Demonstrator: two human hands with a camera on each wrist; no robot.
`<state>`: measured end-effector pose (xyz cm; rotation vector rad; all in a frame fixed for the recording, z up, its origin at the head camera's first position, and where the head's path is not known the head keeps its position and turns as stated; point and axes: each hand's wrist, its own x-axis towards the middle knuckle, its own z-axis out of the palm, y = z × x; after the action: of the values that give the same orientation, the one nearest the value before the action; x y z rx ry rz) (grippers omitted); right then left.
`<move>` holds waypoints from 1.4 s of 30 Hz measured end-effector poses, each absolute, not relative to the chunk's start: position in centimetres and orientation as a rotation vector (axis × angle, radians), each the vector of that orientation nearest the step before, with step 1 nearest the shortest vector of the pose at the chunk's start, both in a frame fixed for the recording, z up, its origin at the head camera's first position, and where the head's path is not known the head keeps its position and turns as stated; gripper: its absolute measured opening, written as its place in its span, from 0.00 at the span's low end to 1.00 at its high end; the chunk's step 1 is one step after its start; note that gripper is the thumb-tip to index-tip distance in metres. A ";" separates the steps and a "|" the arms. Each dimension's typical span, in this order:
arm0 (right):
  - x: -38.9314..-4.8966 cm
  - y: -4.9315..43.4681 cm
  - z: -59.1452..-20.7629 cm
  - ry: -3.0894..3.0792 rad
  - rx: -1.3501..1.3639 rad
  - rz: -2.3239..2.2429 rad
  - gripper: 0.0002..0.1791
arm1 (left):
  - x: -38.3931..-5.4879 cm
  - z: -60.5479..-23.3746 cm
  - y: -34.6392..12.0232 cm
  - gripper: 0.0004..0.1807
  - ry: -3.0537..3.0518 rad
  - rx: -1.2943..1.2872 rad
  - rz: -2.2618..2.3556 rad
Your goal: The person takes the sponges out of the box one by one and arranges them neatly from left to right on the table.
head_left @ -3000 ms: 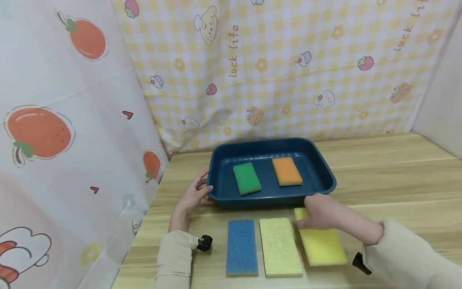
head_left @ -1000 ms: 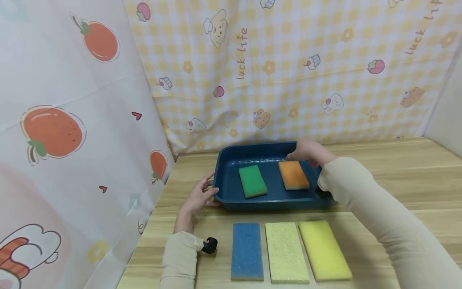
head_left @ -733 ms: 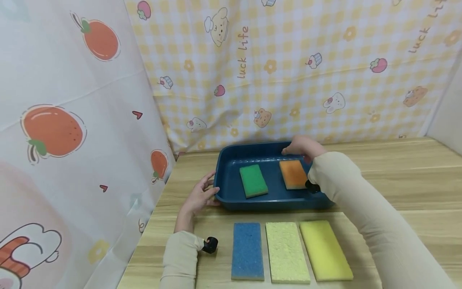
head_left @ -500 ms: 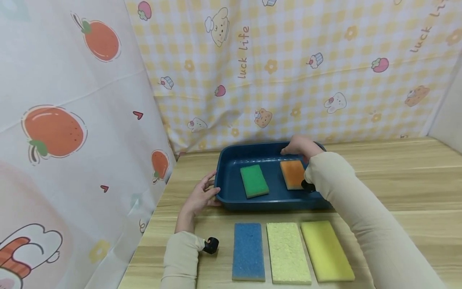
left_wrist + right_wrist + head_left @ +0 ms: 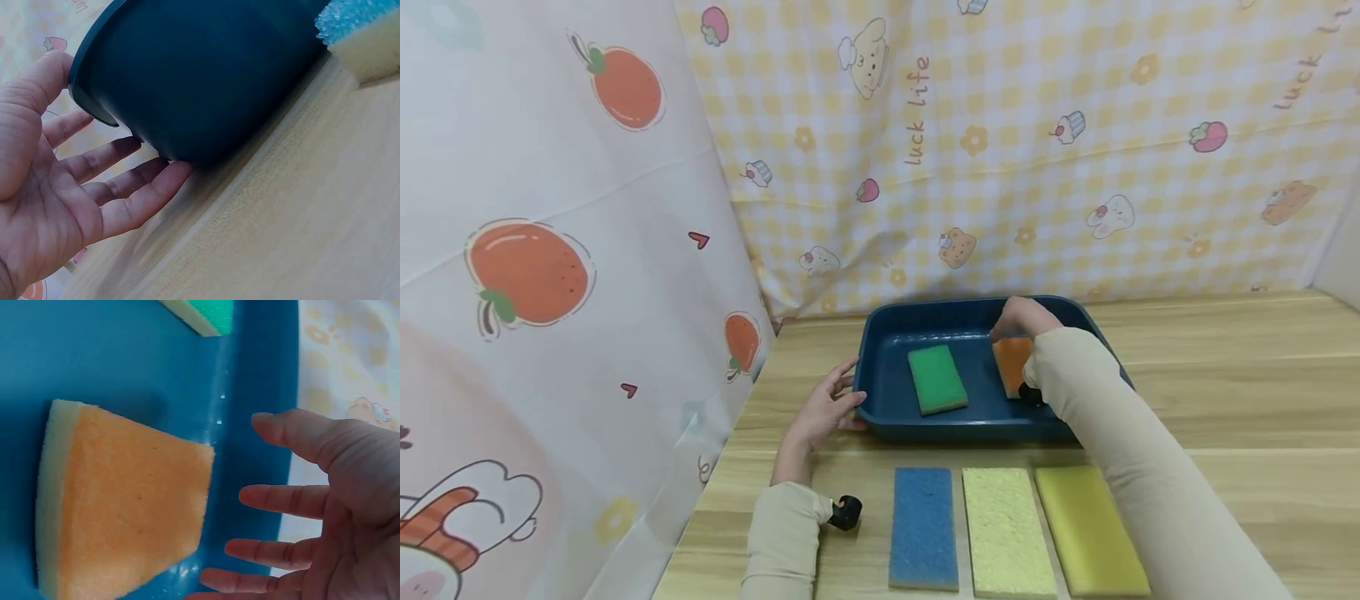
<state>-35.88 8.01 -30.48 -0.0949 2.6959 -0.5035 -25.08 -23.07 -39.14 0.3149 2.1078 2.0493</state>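
Note:
A dark blue rectangular pan [image 5: 955,432] holds a green sponge [image 5: 937,379] and an orange sponge [image 5: 1009,365]. My left hand [image 5: 822,412] stays at the pan's left end; in the left wrist view the thumb touches the rim and the extended fingertips meet the outer wall. Over the pan's far side, my right hand [image 5: 1024,315] hovers just behind the orange sponge, part of which the sleeve hides. The right wrist view shows that hand's fingers spread and extended, nothing between them, pointing at the orange sponge [image 5: 134,506] a short way off.
In front of the pan lie a blue sponge [image 5: 923,529], a pale yellow sponge [image 5: 1009,533] and a brighter yellow sponge [image 5: 1088,529], side by side on the wooden table [image 5: 1240,400]. The right forearm overlaps the bright yellow one. A patterned cloth [image 5: 1000,208] hangs behind.
My right hand has let go of the bright yellow sponge, now flat on the table, and moved over the pan's far side, then left and closer to the orange sponge. The left hand stays put.

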 end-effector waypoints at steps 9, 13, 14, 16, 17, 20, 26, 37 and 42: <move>-36.4 8.1 -31.7 2.610 -0.029 -0.449 0.28 | -25.0 -38.7 -23.1 0.33 2.101 0.290 2.034; -36.7 8.3 -32.4 2.589 -0.019 -0.470 0.26 | -25.0 -38.7 -23.1 0.33 2.092 0.292 2.036; -36.7 8.4 -32.5 2.593 -0.022 -0.476 0.25 | -25.0 -38.7 -23.0 0.33 2.093 0.291 2.036; -36.6 8.5 -32.7 2.609 -0.027 -0.487 0.23 | -25.2 -39.0 -23.1 0.33 2.088 0.301 2.048; -36.4 8.5 -32.6 2.615 -0.027 -0.489 0.22 | -25.2 -39.0 -23.0 0.33 2.084 0.303 2.051; -36.0 8.4 -32.3 2.633 0.008 -0.499 0.21 | -25.1 -39.0 -23.0 0.33 2.093 0.306 2.046; -35.6 8.2 -31.5 2.643 0.041 -0.515 0.23 | -25.2 -39.3 -23.1 0.32 2.100 0.302 2.058; -33.3 9.4 -28.3 2.723 -0.135 -0.372 0.28 | -25.2 -39.6 -23.0 0.32 2.104 0.304 2.059; -31.6 10.9 -26.9 2.702 -0.150 -0.424 0.32 | -25.2 -39.6 -23.0 0.32 2.101 0.303 2.073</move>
<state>-31.57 10.89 -26.93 -0.1501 2.7025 -0.4236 -25.23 -23.02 -39.56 0.3033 2.1011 2.0729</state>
